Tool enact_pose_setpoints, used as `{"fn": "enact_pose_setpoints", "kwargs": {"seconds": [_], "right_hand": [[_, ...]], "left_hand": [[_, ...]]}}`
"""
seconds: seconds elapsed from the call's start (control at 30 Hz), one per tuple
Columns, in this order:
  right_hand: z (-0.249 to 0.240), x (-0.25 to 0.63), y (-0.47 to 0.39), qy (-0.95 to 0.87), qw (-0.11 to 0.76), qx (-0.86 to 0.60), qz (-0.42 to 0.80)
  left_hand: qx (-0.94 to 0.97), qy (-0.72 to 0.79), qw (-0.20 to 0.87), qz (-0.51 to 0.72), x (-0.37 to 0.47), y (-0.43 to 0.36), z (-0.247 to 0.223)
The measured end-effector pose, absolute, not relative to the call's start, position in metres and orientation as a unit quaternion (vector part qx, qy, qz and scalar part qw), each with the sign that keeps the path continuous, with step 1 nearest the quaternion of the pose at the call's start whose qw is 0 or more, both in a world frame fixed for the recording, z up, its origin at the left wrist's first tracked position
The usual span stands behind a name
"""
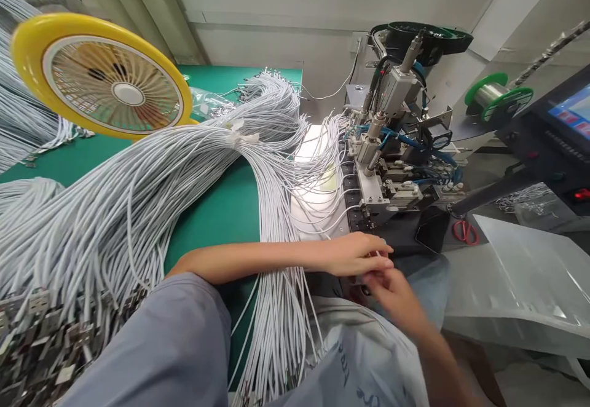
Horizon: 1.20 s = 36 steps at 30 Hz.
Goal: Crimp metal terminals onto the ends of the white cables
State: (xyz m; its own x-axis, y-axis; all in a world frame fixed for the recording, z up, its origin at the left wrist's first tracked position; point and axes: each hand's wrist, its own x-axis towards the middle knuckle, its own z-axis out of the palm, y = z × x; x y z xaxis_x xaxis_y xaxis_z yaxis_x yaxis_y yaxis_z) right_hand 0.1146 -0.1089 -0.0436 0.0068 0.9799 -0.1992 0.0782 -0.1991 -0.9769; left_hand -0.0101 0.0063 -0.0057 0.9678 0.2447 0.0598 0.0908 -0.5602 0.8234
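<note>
My left hand (357,254) reaches across the cable bundle with its fingers bent in a pinch. A thin white piece that looks like a cable end (378,253) shows between its fingertips. My right hand (394,293) comes from the lower right and meets those fingertips, its fingers closed and slightly blurred; what they grip is hidden. Both hands are just in front of the machine (382,167). Several white cables curve into the row of black slots (351,192) along its left side. A thick bundle of white cables (276,210) hangs over the table edge, passing beneath my left forearm.
A yellow fan (126,94) stands left on the green table (212,222). More cables with metal connectors (50,339) lie lower left. At right are a wire spool (491,96), a screen (574,112), red-handled scissors (465,232) and a plastic-covered surface (530,278).
</note>
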Motion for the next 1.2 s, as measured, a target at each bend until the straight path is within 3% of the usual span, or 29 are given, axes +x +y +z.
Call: {"fn": "enact_pose_setpoints", "kwargs": {"seconds": [0.13,0.27,0.5,0.77,0.97,1.2], "right_hand": [[-0.028,0.148,-0.094,-0.417,0.502,-0.622,0.432],[-0.028,0.149,-0.086,-0.361,0.6,-0.564,0.437],[-0.036,0.129,-0.073,-0.371,0.683,-0.519,0.355],[-0.029,0.126,-0.074,-0.384,0.654,-0.567,0.323],[-0.011,0.141,-0.076,-0.474,0.544,-0.62,0.309],[-0.007,0.15,-0.071,-0.475,0.512,-0.603,0.386]], "left_hand": [[0.814,0.165,0.54,0.136,-0.005,0.012,-0.017],[0.753,0.187,0.605,0.178,-0.004,0.014,-0.014],[0.725,0.185,0.633,0.2,-0.005,0.014,-0.004],[0.793,0.187,0.523,0.252,-0.004,0.017,-0.009],[0.871,0.121,0.364,0.308,-0.006,0.023,-0.016],[0.871,0.112,0.363,0.312,-0.006,0.024,-0.016]]}}
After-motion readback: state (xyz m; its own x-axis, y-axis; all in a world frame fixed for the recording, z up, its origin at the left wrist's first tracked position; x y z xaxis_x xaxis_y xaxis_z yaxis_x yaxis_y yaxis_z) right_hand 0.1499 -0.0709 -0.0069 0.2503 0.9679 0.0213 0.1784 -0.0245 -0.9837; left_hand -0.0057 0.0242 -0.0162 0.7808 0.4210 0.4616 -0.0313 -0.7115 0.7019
